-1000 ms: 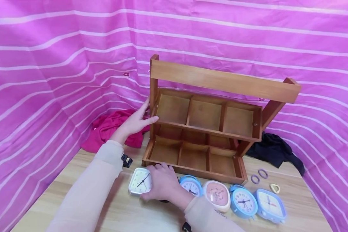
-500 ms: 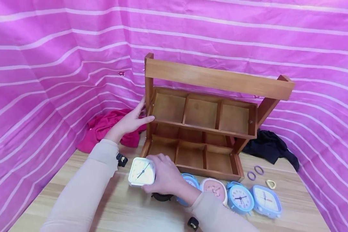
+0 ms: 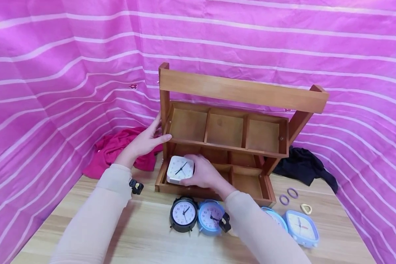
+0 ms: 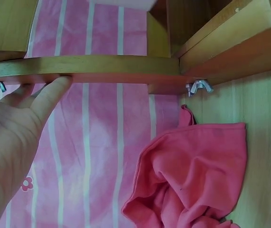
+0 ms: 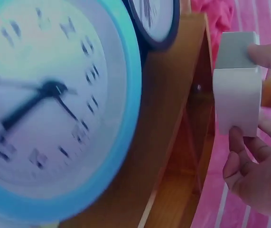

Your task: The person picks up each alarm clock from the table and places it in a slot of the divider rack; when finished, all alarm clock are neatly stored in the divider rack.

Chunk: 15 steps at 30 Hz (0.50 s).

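Observation:
In the head view my right hand point(image 3: 202, 171) grips a white square alarm clock point(image 3: 180, 168) by its right side. The clock is over the left compartment of the lower tray, face tilted up. From the right wrist view, thumb and fingertips point(image 5: 236, 133) pinch opposite sides of the white casing point(image 5: 237, 97). My left hand point(image 3: 143, 143) rests against the left side of a brown wooden two-tier rack point(image 3: 241, 90), its thumb pointing toward the upper tray. In the left wrist view, straight fingers point(image 4: 54, 97) touch the side post point(image 4: 121, 68).
In front of the rack stand a black round clock point(image 3: 183, 213), a blue round clock point(image 3: 208, 218) and a blue square clock point(image 3: 301, 228). Another blue round clock point(image 3: 276, 219) is partly behind the right sleeve. Crimson cloth point(image 3: 118, 150) lies left, black cloth point(image 3: 305, 165) right, near small rings.
My right hand has lifted the white clock off the table and carried it up and forward to the lower tray, uncovering the black clock. The left hand has stayed at the rack's side.

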Motion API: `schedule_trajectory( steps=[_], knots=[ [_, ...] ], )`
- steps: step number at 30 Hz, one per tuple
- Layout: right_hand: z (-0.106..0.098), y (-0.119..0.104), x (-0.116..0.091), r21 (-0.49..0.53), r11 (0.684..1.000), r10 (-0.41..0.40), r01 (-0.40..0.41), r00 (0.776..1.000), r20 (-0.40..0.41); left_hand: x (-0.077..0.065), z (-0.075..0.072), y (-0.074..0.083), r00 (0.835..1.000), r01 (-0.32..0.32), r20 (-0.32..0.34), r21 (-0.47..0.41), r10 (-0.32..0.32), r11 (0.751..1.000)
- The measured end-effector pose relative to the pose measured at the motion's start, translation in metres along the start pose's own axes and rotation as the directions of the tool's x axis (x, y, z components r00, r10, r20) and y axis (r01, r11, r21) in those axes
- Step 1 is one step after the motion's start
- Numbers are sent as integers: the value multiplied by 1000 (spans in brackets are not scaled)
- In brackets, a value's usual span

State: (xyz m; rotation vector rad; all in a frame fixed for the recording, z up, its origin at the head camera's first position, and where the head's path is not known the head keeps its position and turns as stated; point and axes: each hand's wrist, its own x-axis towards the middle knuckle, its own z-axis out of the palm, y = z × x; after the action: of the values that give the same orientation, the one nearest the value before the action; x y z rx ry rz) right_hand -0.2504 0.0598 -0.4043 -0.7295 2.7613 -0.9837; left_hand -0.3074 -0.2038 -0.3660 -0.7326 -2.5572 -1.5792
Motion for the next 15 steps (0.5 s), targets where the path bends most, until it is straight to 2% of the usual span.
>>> schedule_trajectory(
  steps=[7,15],
  knots=[
    [-2,6,20,-5,996,84,-84,994,70,0,-2,2,1000,-7,-4,-10,7,1000],
    [6,10,30,-114,987,131,-116,982,136,-1,-2,1,1000,9,3,-9,-9,1000]
  ],
)
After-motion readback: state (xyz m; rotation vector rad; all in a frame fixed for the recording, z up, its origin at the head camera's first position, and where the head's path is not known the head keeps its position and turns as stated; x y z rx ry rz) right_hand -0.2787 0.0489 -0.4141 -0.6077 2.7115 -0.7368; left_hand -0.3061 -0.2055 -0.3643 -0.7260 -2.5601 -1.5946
